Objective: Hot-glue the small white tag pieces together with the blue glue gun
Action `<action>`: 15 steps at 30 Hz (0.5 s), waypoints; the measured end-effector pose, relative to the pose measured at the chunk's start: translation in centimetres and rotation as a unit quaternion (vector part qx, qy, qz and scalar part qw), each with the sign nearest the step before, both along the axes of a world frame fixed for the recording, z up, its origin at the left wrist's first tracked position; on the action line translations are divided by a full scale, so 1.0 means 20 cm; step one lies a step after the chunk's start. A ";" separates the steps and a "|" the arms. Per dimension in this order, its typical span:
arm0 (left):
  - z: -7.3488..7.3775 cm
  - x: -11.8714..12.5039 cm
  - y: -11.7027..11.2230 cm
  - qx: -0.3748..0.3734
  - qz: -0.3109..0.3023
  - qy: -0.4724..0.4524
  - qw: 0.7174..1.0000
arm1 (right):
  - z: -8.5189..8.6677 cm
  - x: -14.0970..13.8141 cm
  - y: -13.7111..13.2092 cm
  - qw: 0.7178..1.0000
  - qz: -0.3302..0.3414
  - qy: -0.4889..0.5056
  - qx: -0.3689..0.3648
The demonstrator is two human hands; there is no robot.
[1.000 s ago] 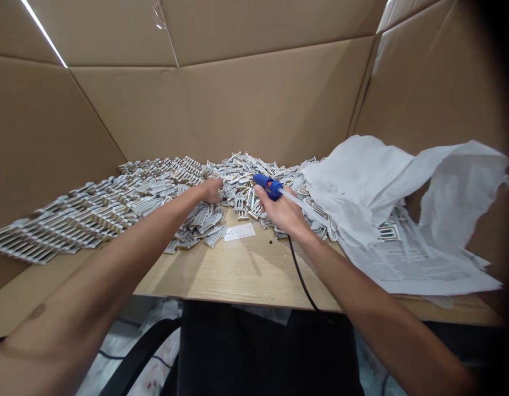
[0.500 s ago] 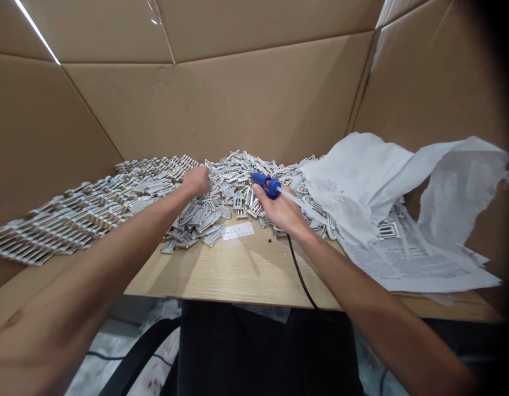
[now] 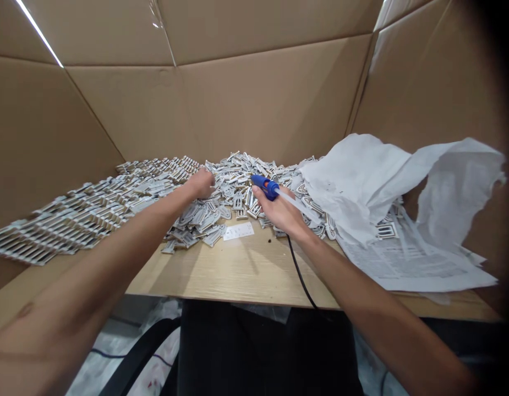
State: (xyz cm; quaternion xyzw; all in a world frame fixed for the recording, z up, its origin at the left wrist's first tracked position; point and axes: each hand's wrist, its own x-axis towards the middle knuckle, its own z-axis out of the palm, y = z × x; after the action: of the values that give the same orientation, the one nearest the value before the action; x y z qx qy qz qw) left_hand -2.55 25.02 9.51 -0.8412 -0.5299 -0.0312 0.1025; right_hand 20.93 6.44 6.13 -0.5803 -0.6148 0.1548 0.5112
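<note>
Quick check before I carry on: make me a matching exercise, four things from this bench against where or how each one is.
Things
1. glue gun
2. small white card
3. black cord
4. large white sheet

Places and states
A. running down toward the front edge of the table
B. held in the right hand
C. crumpled, at the right side of the work area
D. lying on the wood, just in front of the pile of pale pieces

Pairs: 1-B, 2-D, 3-A, 4-C
</note>
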 end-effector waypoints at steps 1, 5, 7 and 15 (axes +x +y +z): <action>-0.03 0.02 0.02 -0.020 -0.007 0.013 1.000 | 0.00 0.00 0.00 1.000 0.000 0.000 0.001; -0.11 0.06 0.07 -0.047 0.017 0.054 0.997 | -0.01 0.00 0.01 1.000 0.002 0.000 -0.004; -0.12 0.07 0.08 -0.049 0.022 0.060 0.997 | -0.01 0.00 0.01 1.000 0.003 0.001 -0.007; -0.11 0.10 0.11 -0.048 0.022 0.052 0.997 | 0.00 0.00 0.00 1.000 0.008 0.007 -0.005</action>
State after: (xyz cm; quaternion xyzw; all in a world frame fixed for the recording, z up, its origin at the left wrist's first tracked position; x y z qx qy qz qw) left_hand -0.52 27.28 7.27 -0.8336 -0.5434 0.0409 0.0901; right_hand 20.95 6.53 6.05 -0.5769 -0.6147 0.1665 0.5114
